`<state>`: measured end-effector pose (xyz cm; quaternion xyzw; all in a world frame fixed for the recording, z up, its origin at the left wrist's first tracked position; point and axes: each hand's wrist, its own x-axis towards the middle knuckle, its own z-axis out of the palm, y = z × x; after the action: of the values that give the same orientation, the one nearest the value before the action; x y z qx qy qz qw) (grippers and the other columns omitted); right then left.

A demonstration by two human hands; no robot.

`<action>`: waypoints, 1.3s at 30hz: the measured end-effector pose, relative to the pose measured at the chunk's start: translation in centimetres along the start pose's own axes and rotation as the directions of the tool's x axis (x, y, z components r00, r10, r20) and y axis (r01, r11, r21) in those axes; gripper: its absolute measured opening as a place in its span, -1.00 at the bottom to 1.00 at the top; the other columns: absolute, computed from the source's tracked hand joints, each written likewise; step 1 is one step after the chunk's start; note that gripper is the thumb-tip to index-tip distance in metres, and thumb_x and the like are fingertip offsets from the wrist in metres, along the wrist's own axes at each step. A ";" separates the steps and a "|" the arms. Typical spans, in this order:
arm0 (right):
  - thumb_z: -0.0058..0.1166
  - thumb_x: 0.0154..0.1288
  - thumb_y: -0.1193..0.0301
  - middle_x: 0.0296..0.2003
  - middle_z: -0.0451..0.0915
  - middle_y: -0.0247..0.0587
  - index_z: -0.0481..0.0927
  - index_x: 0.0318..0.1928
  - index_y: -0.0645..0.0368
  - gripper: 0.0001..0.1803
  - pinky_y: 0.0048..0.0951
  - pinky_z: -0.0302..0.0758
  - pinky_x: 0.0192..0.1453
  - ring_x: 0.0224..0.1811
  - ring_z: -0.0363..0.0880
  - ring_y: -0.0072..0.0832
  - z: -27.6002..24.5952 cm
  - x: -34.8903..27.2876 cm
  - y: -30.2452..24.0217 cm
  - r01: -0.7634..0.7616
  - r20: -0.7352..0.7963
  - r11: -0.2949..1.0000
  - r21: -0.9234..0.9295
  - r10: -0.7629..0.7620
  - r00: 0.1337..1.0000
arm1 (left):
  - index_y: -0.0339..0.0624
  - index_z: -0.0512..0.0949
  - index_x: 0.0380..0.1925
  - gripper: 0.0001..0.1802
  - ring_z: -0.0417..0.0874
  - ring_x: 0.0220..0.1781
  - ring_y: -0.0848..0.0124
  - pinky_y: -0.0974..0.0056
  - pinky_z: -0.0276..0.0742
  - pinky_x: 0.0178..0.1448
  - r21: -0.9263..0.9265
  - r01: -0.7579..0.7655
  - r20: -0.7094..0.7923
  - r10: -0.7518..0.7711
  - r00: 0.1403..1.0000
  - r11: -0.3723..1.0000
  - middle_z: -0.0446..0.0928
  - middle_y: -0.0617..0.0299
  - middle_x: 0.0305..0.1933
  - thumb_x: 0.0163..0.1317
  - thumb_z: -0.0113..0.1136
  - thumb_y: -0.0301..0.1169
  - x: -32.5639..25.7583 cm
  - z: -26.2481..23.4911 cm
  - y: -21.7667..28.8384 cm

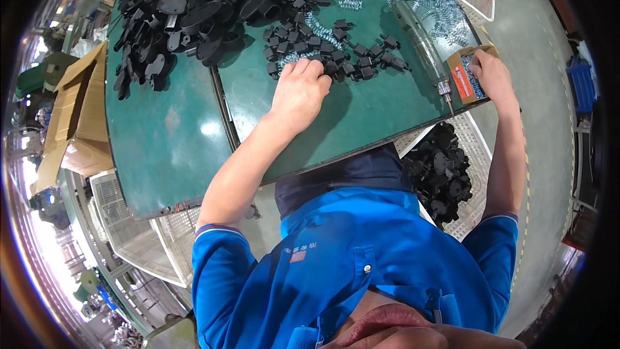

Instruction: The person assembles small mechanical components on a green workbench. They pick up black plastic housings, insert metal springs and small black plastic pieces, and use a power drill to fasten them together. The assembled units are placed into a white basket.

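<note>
My left hand (301,94) is closed, fingertips curled down at the near edge of a pile of small black plastic blocks (365,63). Silvery coil springs (321,31) lie among those blocks, some right at my fingers. What the hand grips, if anything, is hidden beneath it. On the right, my right hand (493,76) has its fingers bent together over a small open cardboard box (462,79) of screws (476,85). Whatever sits between those fingertips cannot be made out. Beside that box, a grey-green power screwdriver (420,45) lies with its bit toward the table's near edge.
Large black plastic parts (194,10) heap up on the green table (168,136) at the far left. More springs (445,16) spread at the far right. Under the near edge, a white crate (479,155) holds black parts (441,171). An open carton (81,113) stands at left.
</note>
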<state>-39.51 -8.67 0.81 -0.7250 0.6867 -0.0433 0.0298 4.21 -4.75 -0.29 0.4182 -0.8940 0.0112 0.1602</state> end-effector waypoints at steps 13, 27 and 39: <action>0.20 0.32 0.52 -0.38 0.65 -0.35 0.64 -0.11 0.34 -0.82 -0.58 0.53 -0.26 -0.36 0.59 -0.65 -0.7 -8.6 -3.7 0.065 -0.237 0.487 0.871 0.300 0.924 | -0.26 0.63 -0.23 -0.79 0.67 -0.28 0.20 0.28 0.58 -0.20 -0.559 0.253 0.019 -0.293 0.956 0.790 0.61 0.07 -0.21 0.09 0.30 -0.61 -2.2 -1.4 0.0; 0.32 0.21 0.52 -0.35 0.61 -0.24 0.70 -0.21 0.29 -0.85 -0.58 0.47 -0.30 -0.38 0.56 -0.59 8.5 -14.6 -10.2 0.016 -0.388 0.562 0.827 0.551 0.739 | -0.19 0.64 -0.12 -0.70 0.62 -0.07 0.09 0.10 0.57 0.03 -0.178 0.219 0.161 -0.191 0.968 0.959 0.60 0.08 -0.16 0.09 0.19 -0.57 -3.6 -1.7 -0.6; 0.29 0.25 0.51 -0.35 0.61 -0.16 0.69 -0.23 0.30 -0.88 -0.52 0.50 -0.34 -0.36 0.60 -0.47 9.0 -13.4 -11.1 0.032 -0.511 0.666 0.746 0.539 0.669 | -0.18 0.64 -0.13 -0.70 0.62 -0.07 0.11 0.11 0.57 0.04 -0.176 0.221 0.148 -0.197 0.969 0.959 0.60 0.09 -0.14 0.08 0.19 -0.56 -4.0 -1.8 -0.4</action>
<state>-28.26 5.22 -7.27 -0.4703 0.6762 -0.5651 0.0475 7.40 -1.78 0.23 0.4930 -0.8502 -0.1189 0.1416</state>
